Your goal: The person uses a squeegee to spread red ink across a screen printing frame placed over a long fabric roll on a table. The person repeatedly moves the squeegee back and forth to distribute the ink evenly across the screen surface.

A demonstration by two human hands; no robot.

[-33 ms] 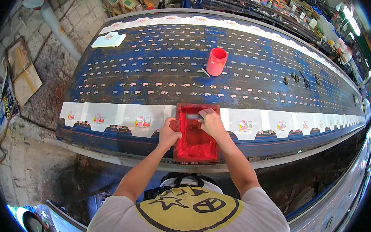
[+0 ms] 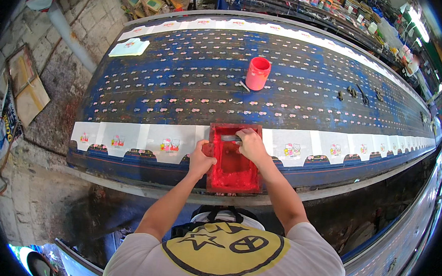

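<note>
My left hand (image 2: 201, 159) grips the left edge of a red ink-smeared screen frame (image 2: 255, 180), which lies on the near strip of white cloth pieces (image 2: 168, 132) printed with small cartoon figures. Inside the upper part of that frame, my right hand (image 2: 251, 147) is closed on a squeegee (image 2: 229, 138) with a pale grey edge; its fingers partly cover the tool. Beyond the frame, a pink pot (image 2: 256, 78) of red ink stands on the long printing table (image 2: 174, 69), a short white stick (image 2: 244, 85) beside it.
The table curves away right, with a far row of white pieces (image 2: 243, 27), a folded cloth stack (image 2: 129, 49) and dark clamp-like tools (image 2: 365, 96). A person (image 2: 412, 69) is at the far right. Boards (image 2: 27, 80) lean at left; cluttered shelves (image 2: 315, 7) line the back.
</note>
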